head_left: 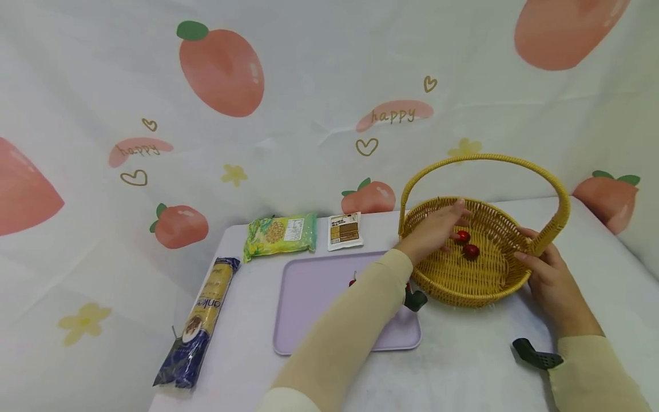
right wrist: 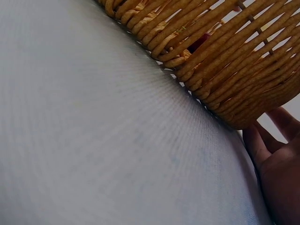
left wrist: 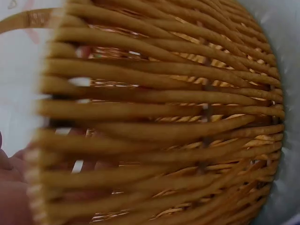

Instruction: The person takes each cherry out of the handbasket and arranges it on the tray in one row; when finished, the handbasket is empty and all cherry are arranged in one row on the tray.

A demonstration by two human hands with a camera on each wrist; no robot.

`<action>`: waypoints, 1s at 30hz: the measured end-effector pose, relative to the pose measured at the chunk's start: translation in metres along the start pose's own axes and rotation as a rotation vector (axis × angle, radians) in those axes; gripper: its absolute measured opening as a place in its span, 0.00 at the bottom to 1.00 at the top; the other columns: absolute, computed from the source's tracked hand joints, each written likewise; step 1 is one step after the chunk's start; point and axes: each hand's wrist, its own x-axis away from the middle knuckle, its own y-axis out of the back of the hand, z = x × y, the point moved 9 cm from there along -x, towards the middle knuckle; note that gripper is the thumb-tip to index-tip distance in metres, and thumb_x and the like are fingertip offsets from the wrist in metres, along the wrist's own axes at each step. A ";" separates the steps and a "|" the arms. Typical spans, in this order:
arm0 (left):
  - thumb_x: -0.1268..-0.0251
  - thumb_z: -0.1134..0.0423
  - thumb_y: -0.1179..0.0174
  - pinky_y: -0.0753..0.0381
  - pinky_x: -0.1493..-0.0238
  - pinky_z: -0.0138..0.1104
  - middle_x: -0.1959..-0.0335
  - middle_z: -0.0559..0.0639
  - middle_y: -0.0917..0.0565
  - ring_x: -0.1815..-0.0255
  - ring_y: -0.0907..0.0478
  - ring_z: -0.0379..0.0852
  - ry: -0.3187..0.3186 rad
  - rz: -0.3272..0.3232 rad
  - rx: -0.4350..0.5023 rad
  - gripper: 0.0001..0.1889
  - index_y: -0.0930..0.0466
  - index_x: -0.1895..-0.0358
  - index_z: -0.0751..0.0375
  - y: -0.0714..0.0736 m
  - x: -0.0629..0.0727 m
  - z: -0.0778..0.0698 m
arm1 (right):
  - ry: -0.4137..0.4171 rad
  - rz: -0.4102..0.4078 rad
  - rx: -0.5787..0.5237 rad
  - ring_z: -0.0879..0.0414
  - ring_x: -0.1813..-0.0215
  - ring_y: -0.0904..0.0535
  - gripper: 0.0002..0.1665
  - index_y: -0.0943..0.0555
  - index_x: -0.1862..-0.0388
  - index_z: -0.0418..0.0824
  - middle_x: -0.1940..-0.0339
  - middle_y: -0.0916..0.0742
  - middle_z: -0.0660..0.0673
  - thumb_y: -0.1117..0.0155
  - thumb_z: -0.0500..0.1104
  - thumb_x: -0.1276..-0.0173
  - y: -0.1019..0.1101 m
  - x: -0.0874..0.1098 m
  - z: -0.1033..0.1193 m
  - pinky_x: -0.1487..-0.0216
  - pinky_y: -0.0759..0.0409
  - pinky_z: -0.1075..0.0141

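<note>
A yellow woven basket (head_left: 463, 292) with a tall arched handle stands at the right of the table. Two red cherries (head_left: 471, 251) lie inside on its bottom. My left hand (head_left: 437, 226) reaches over the basket's left rim, fingers spread loosely beside the cherries; nothing shows in its grasp. In the left wrist view the weave fills most of the picture, with part of the hand at the lower left. With thumb over the rim, my right hand (head_left: 551, 280) grips the basket's right side by the handle's foot. The right wrist view shows its fingers (right wrist: 255, 143) against the basket wall.
A lilac tray (head_left: 309, 297) lies left of the basket, partly under my left forearm, with a cherry (head_left: 352, 282) on it. Behind it are a green-yellow packet (head_left: 280, 236) and a small white-brown sachet (head_left: 345, 231). A long blue-gold package (head_left: 198, 323) lies at the left edge.
</note>
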 end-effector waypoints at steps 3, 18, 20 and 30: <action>0.13 0.30 0.65 0.14 0.57 0.47 0.35 0.41 0.17 0.50 0.14 0.45 0.024 0.000 -0.046 0.36 0.20 0.25 0.47 -0.005 -0.004 0.008 | 0.011 0.001 -0.004 0.59 0.26 0.35 0.32 0.33 0.15 0.47 0.24 0.30 0.51 0.50 0.31 0.13 -0.001 0.000 0.001 0.34 0.36 0.76; 0.13 0.49 0.42 0.34 0.32 0.25 0.33 0.34 0.19 0.30 0.28 0.29 -0.036 0.249 -0.543 0.22 0.21 0.23 0.43 -0.042 -0.016 0.030 | 0.030 0.026 0.000 0.58 0.24 0.37 0.32 0.34 0.14 0.46 0.22 0.32 0.50 0.50 0.31 0.12 -0.005 -0.001 0.004 0.31 0.38 0.75; 0.16 0.58 0.37 0.34 0.35 0.21 0.34 0.35 0.18 0.33 0.27 0.27 -0.072 0.312 -0.605 0.23 0.21 0.24 0.46 -0.048 -0.015 0.031 | 0.033 0.027 0.004 0.58 0.24 0.38 0.32 0.34 0.14 0.45 0.22 0.32 0.50 0.51 0.31 0.12 -0.006 -0.001 0.003 0.31 0.39 0.75; 0.23 0.71 0.33 0.27 0.53 0.22 0.55 0.37 0.17 0.54 0.23 0.32 -0.025 0.269 -0.678 0.13 0.14 0.44 0.49 -0.045 -0.009 0.028 | 0.023 0.004 0.016 0.58 0.25 0.37 0.32 0.33 0.14 0.47 0.23 0.31 0.51 0.50 0.31 0.13 -0.003 0.000 0.000 0.30 0.42 0.74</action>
